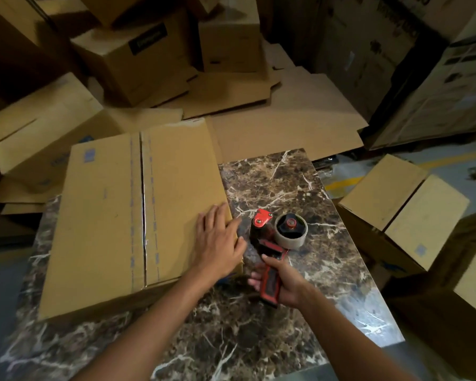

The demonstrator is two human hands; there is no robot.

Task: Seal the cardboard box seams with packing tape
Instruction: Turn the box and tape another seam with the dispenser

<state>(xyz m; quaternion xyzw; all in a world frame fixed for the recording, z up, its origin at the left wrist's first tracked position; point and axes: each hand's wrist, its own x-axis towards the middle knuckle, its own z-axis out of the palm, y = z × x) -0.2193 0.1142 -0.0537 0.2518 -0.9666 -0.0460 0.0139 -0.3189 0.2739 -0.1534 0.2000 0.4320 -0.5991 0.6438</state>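
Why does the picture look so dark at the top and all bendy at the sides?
In the head view, light falls mostly on the brown cardboard box and marble-patterned table, with glare near its right edge; the stacked boxes behind sit in shadow and look soft; the wide-angle lens curves the edges.

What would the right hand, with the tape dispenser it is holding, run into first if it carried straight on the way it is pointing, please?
Probably only bare marble tabletop: the right hand aims the tape dispenser away from the person, just right of the cardboard box. Depth is uncertain.
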